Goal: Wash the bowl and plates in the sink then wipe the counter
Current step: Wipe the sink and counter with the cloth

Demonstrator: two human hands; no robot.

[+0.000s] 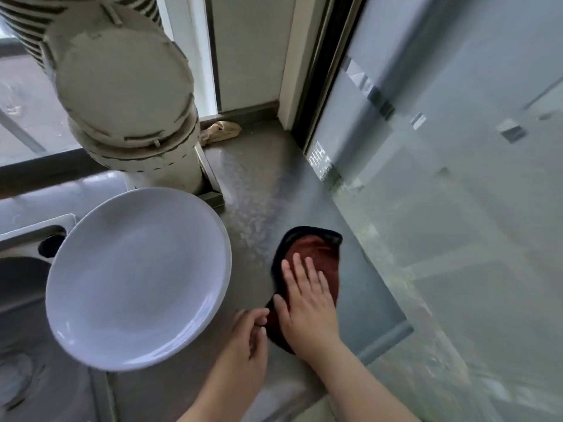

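Head view: a rust-red cloth with a dark edge lies crumpled on the grey counter, close to the glass wall. Right hand presses flat on it, fingers straight and spread. Left hand, fingers curled, pinches the cloth's near edge. White plate, clean and glossy, sits left of the cloth, overhanging the sink

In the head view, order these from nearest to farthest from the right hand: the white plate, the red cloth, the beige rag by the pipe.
1. Red cloth: directly under the right hand, which presses on it.
2. White plate: to its left, overhanging the sink.
3. Beige rag: far back in the corner by the pipe.
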